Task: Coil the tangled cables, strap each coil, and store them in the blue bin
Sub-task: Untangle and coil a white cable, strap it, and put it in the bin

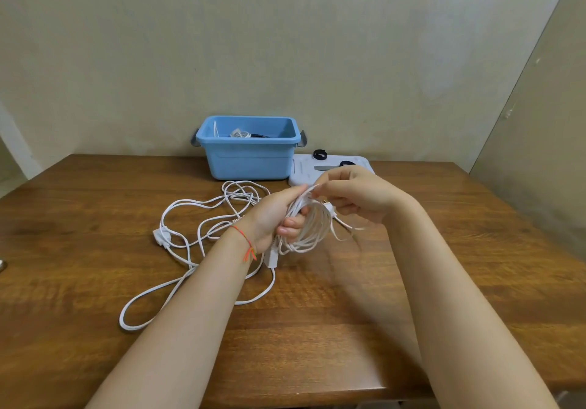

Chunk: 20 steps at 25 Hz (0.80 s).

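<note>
Two bare forearms reach in from the near edge of the wooden table, meeting above its middle. The left hand, with a red-orange thread bracelet at its wrist, has its fingers curled round a coil of thin white cable, gripping the bundle of loops so they hang below the palm. A small white plug block dangles from the coil just under that wrist. The right hand pinches a strand at the top of the same coil between thumb and fingertips, and a loose end trails from the coil toward the right.

On the table to the left of the hands lies a thicker white cable, still tangled in loose loops that run from near the bin toward the near-left part of the table; a white connector sits in it.

The blue bin stands at the far edge, against the wall, with some coiled cables already inside. Just right of it lies a pale grey lid, carrying a black strap roll and scissors.
</note>
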Tool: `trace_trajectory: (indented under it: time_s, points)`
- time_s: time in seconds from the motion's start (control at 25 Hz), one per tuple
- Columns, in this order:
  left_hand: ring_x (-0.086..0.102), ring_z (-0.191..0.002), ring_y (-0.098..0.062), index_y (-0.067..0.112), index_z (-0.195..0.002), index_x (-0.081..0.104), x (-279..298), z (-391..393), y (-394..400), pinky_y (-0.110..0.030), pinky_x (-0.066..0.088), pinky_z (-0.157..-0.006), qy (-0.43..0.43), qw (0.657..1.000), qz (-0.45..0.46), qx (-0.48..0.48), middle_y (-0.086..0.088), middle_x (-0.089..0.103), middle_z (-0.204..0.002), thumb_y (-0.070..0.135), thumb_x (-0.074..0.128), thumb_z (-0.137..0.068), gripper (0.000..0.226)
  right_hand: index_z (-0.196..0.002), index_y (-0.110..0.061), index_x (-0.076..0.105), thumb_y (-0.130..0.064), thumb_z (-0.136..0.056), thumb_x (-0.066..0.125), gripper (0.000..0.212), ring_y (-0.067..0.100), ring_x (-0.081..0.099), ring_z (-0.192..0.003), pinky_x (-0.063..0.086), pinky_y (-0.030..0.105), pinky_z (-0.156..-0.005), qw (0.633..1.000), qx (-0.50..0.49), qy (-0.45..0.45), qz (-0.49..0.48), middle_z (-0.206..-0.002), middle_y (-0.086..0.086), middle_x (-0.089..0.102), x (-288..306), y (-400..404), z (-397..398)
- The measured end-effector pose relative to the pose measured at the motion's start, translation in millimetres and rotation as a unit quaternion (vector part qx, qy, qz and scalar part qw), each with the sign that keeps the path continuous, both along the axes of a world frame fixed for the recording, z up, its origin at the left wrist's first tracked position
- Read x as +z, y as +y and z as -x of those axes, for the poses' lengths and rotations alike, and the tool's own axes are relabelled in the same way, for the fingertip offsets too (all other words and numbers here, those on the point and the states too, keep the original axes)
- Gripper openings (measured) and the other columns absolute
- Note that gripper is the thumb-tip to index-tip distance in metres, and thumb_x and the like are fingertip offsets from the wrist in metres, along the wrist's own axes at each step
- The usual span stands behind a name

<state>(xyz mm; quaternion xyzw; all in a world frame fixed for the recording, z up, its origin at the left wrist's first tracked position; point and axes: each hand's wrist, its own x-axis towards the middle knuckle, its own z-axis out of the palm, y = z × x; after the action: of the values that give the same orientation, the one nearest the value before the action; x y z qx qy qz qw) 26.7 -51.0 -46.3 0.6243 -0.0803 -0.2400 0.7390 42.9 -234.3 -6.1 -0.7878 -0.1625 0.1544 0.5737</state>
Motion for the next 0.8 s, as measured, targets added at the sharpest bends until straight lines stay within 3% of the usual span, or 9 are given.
trace_trajectory:
  time_s: [0.12,0.32,0.48,0.6,0.68,0.8]
  points:
    - [0.017,-0.038,-0.008,0.017,-0.069,0.045,2,3,2,-0.03,0.009,-0.059,-0.012,0.998,-0.048,-0.041,0.005,0.024,-0.048,0.063,0.045,-0.096,0.053,-0.093,-0.003,0.069,-0.016,-0.095,0.065,0.014,0.007,0.03,-0.049,0.026,0.019,-0.044,0.998,-0.047,-0.033,-0.018,-0.054,-0.008,0.043,-7,3,-2]
    - [0.02,-0.036,-0.006,0.016,-0.069,0.046,5,1,-2,-0.021,0.023,-0.045,0.018,0.998,0.059,-0.025,0.008,0.025,-0.045,0.052,0.039,-0.102,0.049,-0.088,-0.013,0.074,-0.021,-0.094,0.067,0.013,0.011,0.052,-0.054,0.04,0.021,-0.047,0.987,-0.14,-0.041,-0.07,-0.065,0.001,0.063,-21,10,-2]
    - [0.021,-0.036,-0.008,0.015,-0.067,0.047,4,-2,0,-0.024,0.022,-0.049,0.057,0.997,0.04,0.019,0.006,0.028,-0.044,0.055,0.027,-0.104,0.058,-0.097,-0.014,0.076,-0.022,-0.095,0.066,0.013,-0.003,0.049,-0.047,0.036,0.016,-0.049,0.973,-0.206,-0.092,-0.053,-0.055,-0.019,0.059,-25,10,-2]
    - [0.021,-0.036,-0.009,0.015,-0.066,0.047,2,-3,-1,-0.023,0.029,-0.044,0.056,0.998,-0.005,0.031,0.005,0.028,-0.045,0.051,0.027,-0.105,0.057,-0.096,-0.014,0.075,-0.019,-0.094,0.066,0.01,-0.009,0.05,-0.046,0.036,0.007,-0.046,0.956,-0.249,-0.136,-0.073,-0.056,-0.022,0.06,-24,14,-3]
    - [0.021,-0.035,-0.008,0.015,-0.067,0.047,4,-2,-3,-0.023,0.029,-0.042,0.055,0.997,0.038,0.026,0.005,0.028,-0.044,0.049,0.028,-0.105,0.055,-0.097,-0.012,0.076,-0.018,-0.095,0.065,0.012,-0.009,0.05,-0.045,0.035,0.006,-0.044,0.956,-0.251,-0.137,-0.072,-0.055,-0.021,0.06,-23,16,-2]
    - [0.023,-0.033,-0.006,0.014,-0.07,0.048,6,-1,-2,-0.019,0.025,-0.039,0.093,0.977,0.191,0.035,0.007,0.027,-0.043,0.051,0.028,-0.105,0.055,-0.096,-0.012,0.077,-0.016,-0.097,0.061,0.016,-0.004,0.049,-0.043,0.033,0.007,-0.041,0.975,-0.201,-0.099,-0.008,-0.052,-0.016,0.06,-25,16,1]
